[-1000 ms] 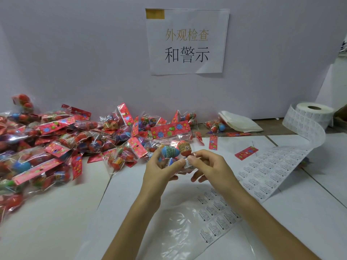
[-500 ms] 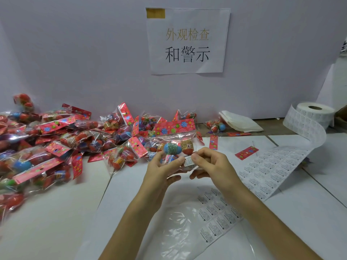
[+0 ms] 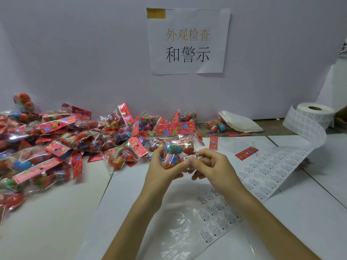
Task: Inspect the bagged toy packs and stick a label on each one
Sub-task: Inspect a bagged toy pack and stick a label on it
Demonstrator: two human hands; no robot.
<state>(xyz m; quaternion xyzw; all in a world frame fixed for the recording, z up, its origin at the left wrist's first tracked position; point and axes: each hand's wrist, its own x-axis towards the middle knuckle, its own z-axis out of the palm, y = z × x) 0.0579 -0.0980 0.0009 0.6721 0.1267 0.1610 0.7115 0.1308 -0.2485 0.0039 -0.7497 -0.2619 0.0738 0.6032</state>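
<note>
A clear bagged toy pack (image 3: 178, 145) with blue and red eggs and a red flowered header card is held upright above the table centre. My left hand (image 3: 161, 166) grips its lower left part. My right hand (image 3: 210, 166) grips the lower right, its thumb pressing a small white label (image 3: 188, 158) onto the bag. A strip of white labels (image 3: 262, 175) runs from a roll (image 3: 313, 111) at the back right down to the table in front of me.
A large heap of bagged toy packs (image 3: 56, 139) covers the table's left and back. Loose red header cards (image 3: 246, 152) lie right of the hands. A stack of clear bags (image 3: 240, 121) sits by the wall, a sheet of clear plastic (image 3: 180, 228) near me.
The pack has been turned slightly upright so its red header card faces me. Both hands stay on it, with the thumb still on the label.
</note>
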